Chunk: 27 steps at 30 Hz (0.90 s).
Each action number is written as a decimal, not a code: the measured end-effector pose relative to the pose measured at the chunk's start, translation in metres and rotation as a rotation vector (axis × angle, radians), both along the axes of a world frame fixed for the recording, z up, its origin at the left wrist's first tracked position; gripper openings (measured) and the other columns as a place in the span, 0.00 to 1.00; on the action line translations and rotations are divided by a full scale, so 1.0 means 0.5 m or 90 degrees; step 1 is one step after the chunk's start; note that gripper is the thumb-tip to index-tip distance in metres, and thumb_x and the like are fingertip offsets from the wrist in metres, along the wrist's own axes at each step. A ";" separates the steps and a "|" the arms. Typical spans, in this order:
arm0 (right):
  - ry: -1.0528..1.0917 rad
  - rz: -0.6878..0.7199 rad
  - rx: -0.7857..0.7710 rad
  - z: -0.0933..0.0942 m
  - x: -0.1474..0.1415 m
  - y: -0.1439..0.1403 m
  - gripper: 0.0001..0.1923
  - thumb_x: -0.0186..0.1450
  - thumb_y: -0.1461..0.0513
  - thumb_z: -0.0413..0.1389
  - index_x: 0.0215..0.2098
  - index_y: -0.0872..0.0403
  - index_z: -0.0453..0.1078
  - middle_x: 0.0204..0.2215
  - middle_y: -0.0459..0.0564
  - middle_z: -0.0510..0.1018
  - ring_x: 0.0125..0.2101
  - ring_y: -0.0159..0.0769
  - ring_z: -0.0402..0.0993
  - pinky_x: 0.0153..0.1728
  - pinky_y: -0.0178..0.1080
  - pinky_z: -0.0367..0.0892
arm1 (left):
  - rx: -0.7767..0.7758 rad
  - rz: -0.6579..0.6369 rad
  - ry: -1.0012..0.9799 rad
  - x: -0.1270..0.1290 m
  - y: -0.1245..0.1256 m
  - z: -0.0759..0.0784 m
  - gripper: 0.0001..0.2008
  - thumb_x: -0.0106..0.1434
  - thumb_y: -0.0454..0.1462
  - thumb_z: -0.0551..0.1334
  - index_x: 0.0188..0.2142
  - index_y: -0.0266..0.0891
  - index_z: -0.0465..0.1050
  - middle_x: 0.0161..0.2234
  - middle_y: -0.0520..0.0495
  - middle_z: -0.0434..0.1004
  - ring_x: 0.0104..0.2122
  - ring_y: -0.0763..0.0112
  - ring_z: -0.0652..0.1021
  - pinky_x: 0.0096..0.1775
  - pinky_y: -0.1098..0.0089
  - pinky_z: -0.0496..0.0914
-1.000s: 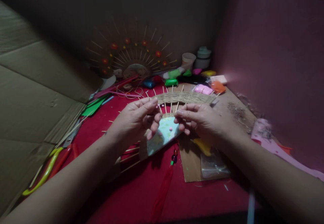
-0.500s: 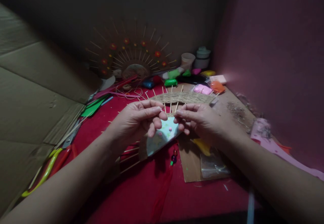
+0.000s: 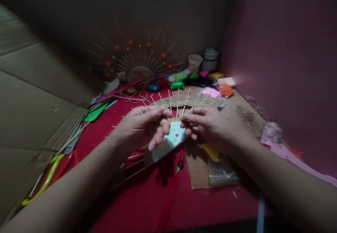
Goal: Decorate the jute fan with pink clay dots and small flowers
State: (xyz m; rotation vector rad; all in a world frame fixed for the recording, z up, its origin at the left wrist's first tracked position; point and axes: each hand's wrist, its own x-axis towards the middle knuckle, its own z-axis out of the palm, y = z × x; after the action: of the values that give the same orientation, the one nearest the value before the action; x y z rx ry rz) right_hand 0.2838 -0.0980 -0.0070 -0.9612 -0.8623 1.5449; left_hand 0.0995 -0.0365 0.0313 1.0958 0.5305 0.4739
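A fan-shaped craft of wooden sticks with a woven twine band (image 3: pixel 189 101) lies on the red cloth (image 3: pixel 147 194). Its pale blue centre piece (image 3: pixel 172 140) carries small pink dots. My left hand (image 3: pixel 143 127) hovers over the blue centre and pinches a tiny pink bead (image 3: pixel 164 112) between thumb and fingertip. My right hand (image 3: pixel 207 124) rests at the right edge of the blue piece, fingers curled on it and the sticks. A red tassel with beads (image 3: pixel 180 164) hangs from the fan's base.
A finished stick fan with red flowers (image 3: pixel 137 59) leans on the back wall. Coloured clay packets (image 3: pixel 210 92), cups (image 3: pixel 195 62), scissors (image 3: pixel 50 177), green foam (image 3: pixel 96 112) and cardboard (image 3: pixel 200 170) lie around. A cardboard sheet stands at left.
My left hand's fingers have curled inward and dipped slightly over the blue centre, the pink bead still pinched. My right hand has barely moved.
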 end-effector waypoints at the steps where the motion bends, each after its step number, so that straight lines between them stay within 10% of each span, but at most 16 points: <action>1: 0.002 0.001 0.000 0.000 0.000 0.000 0.09 0.56 0.60 0.63 0.26 0.58 0.71 0.23 0.47 0.76 0.19 0.24 0.70 0.16 0.27 0.63 | 0.003 0.000 0.002 -0.001 0.000 0.000 0.08 0.61 0.37 0.60 0.32 0.33 0.74 0.19 0.48 0.76 0.11 0.76 0.71 0.11 0.80 0.65; 27: 0.003 -0.043 0.012 0.026 0.001 -0.009 0.07 0.57 0.61 0.62 0.27 0.56 0.70 0.25 0.46 0.75 0.21 0.25 0.69 0.19 0.29 0.62 | 0.209 0.067 0.131 -0.003 0.010 -0.009 0.05 0.59 0.37 0.63 0.34 0.37 0.69 0.25 0.49 0.76 0.19 0.74 0.75 0.18 0.77 0.68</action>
State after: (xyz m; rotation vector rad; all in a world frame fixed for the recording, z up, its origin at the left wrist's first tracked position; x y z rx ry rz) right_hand 0.2845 -0.1022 0.0059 -0.9636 -0.8319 1.4786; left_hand 0.0978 -0.0315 0.0270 1.4454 0.7109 0.5564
